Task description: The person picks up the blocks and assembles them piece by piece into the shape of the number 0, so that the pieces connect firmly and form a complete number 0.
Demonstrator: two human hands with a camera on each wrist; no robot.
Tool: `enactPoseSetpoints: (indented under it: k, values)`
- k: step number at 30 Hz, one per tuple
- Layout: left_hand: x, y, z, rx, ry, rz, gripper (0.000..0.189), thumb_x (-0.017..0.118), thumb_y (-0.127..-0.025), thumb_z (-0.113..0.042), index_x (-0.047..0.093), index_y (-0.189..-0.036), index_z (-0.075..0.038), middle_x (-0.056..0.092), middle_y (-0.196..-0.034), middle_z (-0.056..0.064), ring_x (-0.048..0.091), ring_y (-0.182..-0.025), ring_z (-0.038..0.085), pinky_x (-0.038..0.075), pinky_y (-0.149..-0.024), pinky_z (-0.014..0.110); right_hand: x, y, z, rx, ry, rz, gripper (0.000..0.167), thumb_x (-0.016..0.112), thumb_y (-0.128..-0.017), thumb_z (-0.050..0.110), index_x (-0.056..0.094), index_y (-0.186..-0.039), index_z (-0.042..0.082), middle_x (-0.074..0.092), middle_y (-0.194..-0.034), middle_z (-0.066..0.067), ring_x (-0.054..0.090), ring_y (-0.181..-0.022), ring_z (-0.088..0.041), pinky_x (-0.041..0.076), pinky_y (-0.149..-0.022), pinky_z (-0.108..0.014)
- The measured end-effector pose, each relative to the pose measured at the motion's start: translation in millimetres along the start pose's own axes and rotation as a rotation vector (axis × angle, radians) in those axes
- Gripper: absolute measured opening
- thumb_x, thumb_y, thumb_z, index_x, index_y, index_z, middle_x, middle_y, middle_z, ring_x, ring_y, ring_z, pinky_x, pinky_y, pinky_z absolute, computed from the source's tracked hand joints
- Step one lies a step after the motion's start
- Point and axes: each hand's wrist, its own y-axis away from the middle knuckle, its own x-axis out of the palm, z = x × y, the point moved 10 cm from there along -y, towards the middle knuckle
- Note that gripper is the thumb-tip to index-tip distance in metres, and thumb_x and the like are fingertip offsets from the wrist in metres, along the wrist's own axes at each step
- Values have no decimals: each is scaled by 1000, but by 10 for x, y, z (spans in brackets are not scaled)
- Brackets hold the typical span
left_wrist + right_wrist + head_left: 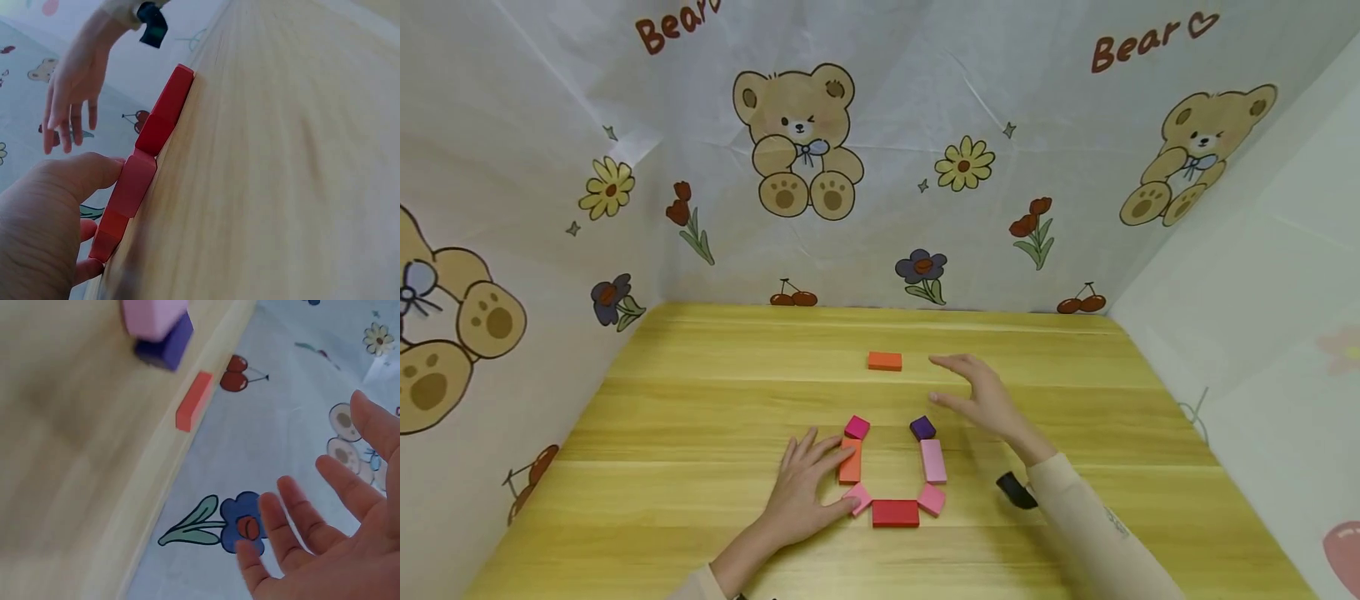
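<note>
Building blocks lie in a U shape on the table. A red block [895,513] forms the base, with pink cubes at its left [859,499] and right [932,500] ends. The left side has an orange block [850,468] topped by a magenta cube [857,427]; the right side has a light pink block [933,462] and a purple cube [922,428]. My left hand [805,492] rests by the left side, fingertips on the orange block and thumb at the left pink cube. Spread and holding nothing, my right hand [981,398] hovers beyond the purple cube.
Farther back lies a separate orange block [885,362], left of the right hand. A bear-print cloth [880,250] hangs behind the wooden table [700,400] and at its sides. A black strap [1017,491] dangles by the right sleeve.
</note>
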Motion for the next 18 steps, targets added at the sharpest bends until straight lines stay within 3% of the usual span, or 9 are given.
enactPoseSetpoints:
  k: [4,8,13,18]
  values:
    - [9,8,14,-2,-9,3,65,74,-77,-52,61,-133,-21,53,-143,7,26,-144,45,10,-115,68,78,-406,-135,44,6,59,57,74,-87,24,55,-139,10,59,-126,-17,55,-112,-39,47,-92,-56]
    - [25,6,18,-1,-9,7,66,74,-77,-51,60,-134,-21,52,-144,6,25,-144,45,10,-115,68,288,-696,-303,57,4,160,57,72,-89,18,52,-141,7,57,-129,-22,54,-113,-42,47,-94,-56]
    - [23,6,18,-4,-3,4,65,74,-77,-52,61,-134,-21,52,-144,7,26,-144,46,10,-115,68,555,-900,-497,110,-29,270,56,71,-89,13,51,-140,3,56,-135,-21,53,-116,-39,45,-99,-55]
    - [6,1,3,13,-24,-11,64,75,-77,-50,62,-132,-20,55,-141,7,29,-142,47,12,-114,69,734,-989,-651,201,-19,327,53,72,-88,16,55,-138,7,58,-130,-19,56,-115,-37,46,-100,-51]
